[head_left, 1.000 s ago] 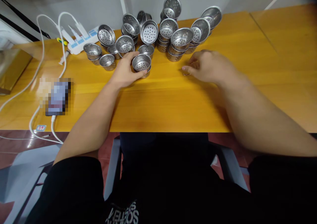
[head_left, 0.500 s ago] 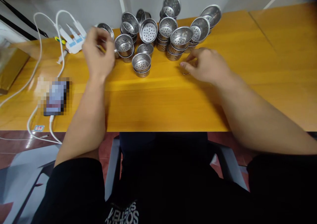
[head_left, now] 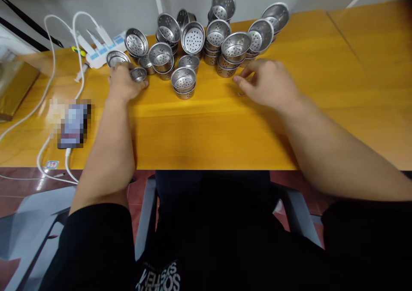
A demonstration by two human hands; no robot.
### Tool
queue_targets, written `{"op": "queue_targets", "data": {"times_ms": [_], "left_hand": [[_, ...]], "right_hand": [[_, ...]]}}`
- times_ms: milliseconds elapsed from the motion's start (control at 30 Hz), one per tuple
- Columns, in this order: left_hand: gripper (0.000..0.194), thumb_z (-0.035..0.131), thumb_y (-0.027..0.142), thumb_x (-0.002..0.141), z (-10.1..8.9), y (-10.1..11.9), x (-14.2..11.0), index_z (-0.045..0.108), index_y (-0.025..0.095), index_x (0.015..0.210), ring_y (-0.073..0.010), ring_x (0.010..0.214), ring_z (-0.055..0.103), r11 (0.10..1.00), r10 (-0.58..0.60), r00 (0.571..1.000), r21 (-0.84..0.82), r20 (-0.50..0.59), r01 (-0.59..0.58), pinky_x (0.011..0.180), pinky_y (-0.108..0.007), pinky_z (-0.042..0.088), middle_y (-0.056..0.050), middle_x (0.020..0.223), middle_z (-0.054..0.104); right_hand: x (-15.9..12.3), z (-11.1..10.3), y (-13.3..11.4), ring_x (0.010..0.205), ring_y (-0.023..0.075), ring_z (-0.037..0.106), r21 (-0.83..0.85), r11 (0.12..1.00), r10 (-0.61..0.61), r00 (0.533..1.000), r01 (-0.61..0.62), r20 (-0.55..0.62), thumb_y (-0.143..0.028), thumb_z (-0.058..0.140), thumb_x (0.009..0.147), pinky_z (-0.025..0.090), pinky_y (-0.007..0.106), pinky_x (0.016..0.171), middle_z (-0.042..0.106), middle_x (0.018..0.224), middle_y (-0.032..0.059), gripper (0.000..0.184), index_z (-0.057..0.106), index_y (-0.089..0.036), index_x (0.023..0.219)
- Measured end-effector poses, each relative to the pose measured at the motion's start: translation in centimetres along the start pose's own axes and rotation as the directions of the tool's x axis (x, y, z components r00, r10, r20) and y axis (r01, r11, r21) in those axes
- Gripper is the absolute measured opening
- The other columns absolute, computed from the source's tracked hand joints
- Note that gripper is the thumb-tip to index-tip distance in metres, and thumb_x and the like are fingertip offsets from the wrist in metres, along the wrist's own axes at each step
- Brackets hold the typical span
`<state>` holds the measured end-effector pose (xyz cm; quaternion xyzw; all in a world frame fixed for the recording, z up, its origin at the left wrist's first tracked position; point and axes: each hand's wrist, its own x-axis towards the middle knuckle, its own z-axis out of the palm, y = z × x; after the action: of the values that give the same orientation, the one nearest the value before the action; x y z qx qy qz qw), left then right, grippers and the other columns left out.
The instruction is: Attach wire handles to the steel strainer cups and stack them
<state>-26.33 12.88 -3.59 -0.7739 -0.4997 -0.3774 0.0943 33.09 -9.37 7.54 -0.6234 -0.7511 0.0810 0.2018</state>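
My left hand (head_left: 124,83) is low over the table's left side, thumb and fingers spread around a small perforated metal cup (head_left: 138,74); whether they grip it is unclear. Just beyond its fingers stands another metal cup (head_left: 117,58), partly hidden. My right hand (head_left: 265,80) rests at the right end of the cups, thumb and forefinger curled close together. A thin, shiny curved edge (head_left: 241,94) shows beneath its thumb, its kind unclear. The nearest stacked cups (head_left: 227,68) are left of that hand. A small front stack (head_left: 183,83) stands between my hands.
Several more stacks of perforated cups (head_left: 193,37) line the wall. At the left are a white power strip (head_left: 102,56) with cables, a phone (head_left: 74,125) with a charging lead and a brown box (head_left: 16,89). The table's front edge (head_left: 206,167) is near my lap.
My left hand has come down toward the table and its fingers have spread, uncovering cups and part of the power strip. My right hand has hardly moved.
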Motion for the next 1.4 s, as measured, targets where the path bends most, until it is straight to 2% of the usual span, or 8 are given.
{"op": "queue_targets", "data": {"times_ms": [233,433,633,700,867,1033,1167,1400], "left_hand": [[0.096,0.076,0.129,0.076,-0.2,2.8,0.4,0.07,0.033,0.091,-0.0413,0.156,0.034,0.926,-0.373,0.916,0.12,0.145,0.358,0.14,-0.081,0.027,-0.011,0.142,0.066],[0.066,0.077,0.096,0.114,-3.5,8.8,2.8,0.064,0.031,0.112,-0.0293,0.159,0.039,0.989,-0.079,0.995,-0.127,-0.064,0.07,0.151,-0.074,0.033,-0.003,0.167,0.057],[0.082,0.072,0.112,0.103,-4.7,19.0,3.9,0.06,0.034,0.123,-0.0444,0.181,0.042,0.862,0.27,0.891,-0.321,-0.364,-0.393,0.142,-0.076,0.049,-0.008,0.184,0.054],[0.088,0.08,0.11,0.096,-5.2,23.3,2.8,0.053,0.042,0.145,-0.0432,0.174,0.06,0.823,0.267,0.919,-0.428,-0.288,-0.374,0.134,-0.072,0.061,-0.012,0.16,0.068],[0.095,0.082,0.097,0.103,-5.5,30.6,-0.3,0.033,0.049,0.167,-0.0377,0.158,0.081,0.829,0.271,0.96,-0.524,0.076,-0.192,0.13,-0.064,0.072,-0.01,0.169,0.073],[0.099,0.084,0.104,0.099,-5.3,32.1,-1.3,0.04,0.045,0.166,-0.0363,0.144,0.087,0.814,0.322,0.922,-0.561,0.215,-0.153,0.121,-0.06,0.073,-0.01,0.166,0.08],[0.086,0.077,0.104,0.107,-5.3,32.0,-1.2,0.054,0.043,0.162,-0.0367,0.145,0.082,0.8,0.413,0.903,-0.52,0.114,-0.3,0.124,-0.063,0.072,-0.009,0.158,0.083],[0.072,0.082,0.075,0.111,-5.0,31.7,-0.8,0.06,0.046,0.173,-0.0416,0.164,0.072,0.877,0.348,0.916,-0.414,0.199,-0.243,0.141,-0.075,0.062,-0.008,0.174,0.075]], "right_hand": [[0.0,0.3,0.3,0.14,0.0554,0.086,0.034,0.998,-0.056,0.998,0.057,-0.023,-0.077,0.066,0.13,0.068,0.076,0.128,0.093,0.139,0.0214,0.055,0.091,-0.028,0.136],[0.0,-0.2,-1.5,0.136,0.05,0.09,0.002,1.0,0.004,0.999,-0.004,-0.039,-0.046,0.075,0.125,0.069,0.068,0.127,0.094,0.138,0.0211,0.025,0.089,-0.025,0.125],[-0.4,-0.6,-2.3,0.134,0.0446,0.086,0.034,0.991,-0.123,0.988,0.126,-0.099,-0.051,0.066,0.129,0.067,0.065,0.13,0.091,0.139,0.0181,0.027,0.085,-0.031,0.128],[-0.9,-0.5,-2.9,0.141,0.0429,0.083,0.094,0.97,-0.214,0.972,0.222,-0.094,-0.056,0.061,0.131,0.067,0.065,0.131,0.088,0.152,0.0158,0.033,0.084,-0.034,0.141],[-2.3,0.6,-5.3,0.167,0.051,0.069,0.152,0.905,-0.387,0.917,0.397,-0.095,-0.065,0.061,0.128,0.068,0.074,0.132,0.071,0.183,0.015,0.061,0.071,-0.041,0.184],[-2.2,2.6,-6.4,0.175,0.0558,0.064,0.148,0.822,-0.543,0.835,0.55,-0.088,-0.056,0.07,0.125,0.06,0.084,0.139,0.065,0.192,0.0116,0.07,0.064,-0.049,0.194],[-1.8,2.9,-6.5,0.172,0.0541,0.067,0.138,0.782,-0.608,0.793,0.608,-0.046,-0.046,0.067,0.125,0.057,0.085,0.142,0.069,0.188,0.009,0.06,0.073,-0.047,0.184],[-2.2,1.5,-6.6,0.163,0.0512,0.071,0.151,0.84,-0.525,0.851,0.522,-0.022,-0.058,0.065,0.129,0.062,0.081,0.137,0.062,0.191,0.0114,0.047,0.076,-0.043,0.172]]}}
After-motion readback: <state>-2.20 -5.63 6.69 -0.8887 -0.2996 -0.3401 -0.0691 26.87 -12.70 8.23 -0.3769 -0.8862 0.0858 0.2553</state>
